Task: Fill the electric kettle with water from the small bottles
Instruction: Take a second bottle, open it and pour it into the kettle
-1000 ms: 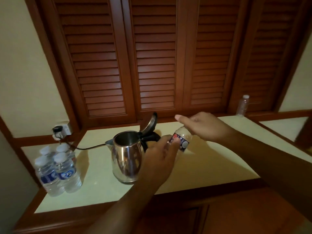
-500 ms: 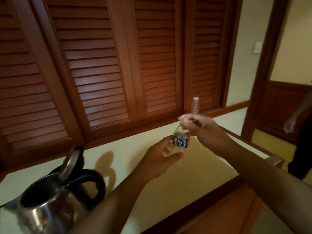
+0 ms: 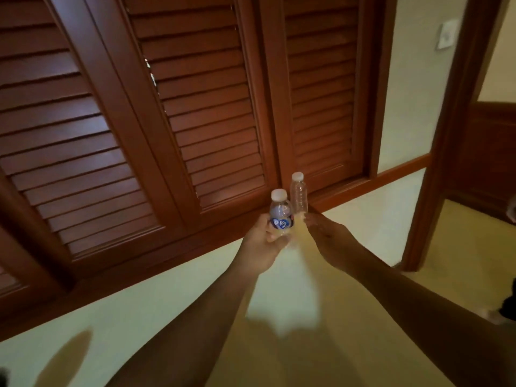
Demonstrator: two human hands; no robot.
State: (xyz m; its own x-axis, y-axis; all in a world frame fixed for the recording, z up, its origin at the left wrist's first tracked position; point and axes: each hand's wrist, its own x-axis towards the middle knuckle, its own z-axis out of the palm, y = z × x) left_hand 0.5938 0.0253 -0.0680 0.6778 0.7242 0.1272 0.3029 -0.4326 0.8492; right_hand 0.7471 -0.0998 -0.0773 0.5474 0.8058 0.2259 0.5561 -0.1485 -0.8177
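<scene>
Capped labelled bottle [image 3: 281, 216] gripped in left hand [image 3: 261, 241]; right hand [image 3: 329, 237] fingers loosely curled, empty. Unlabelled bottle [image 3: 298, 192] at 1 o'clock. Kettle unseen; filling progress not judged.

labelled bottle [image 3: 281, 216] base: hidden in left hand [image 3: 262, 244] | right hand [image 3: 326, 236]: blurred, grip unclear

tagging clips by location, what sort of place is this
Probably a hotel room or guest lodging, though it could be a home: louvred wooden doors behind a pale counter, small water bottles, one in the left hand and one by the doors.
</scene>
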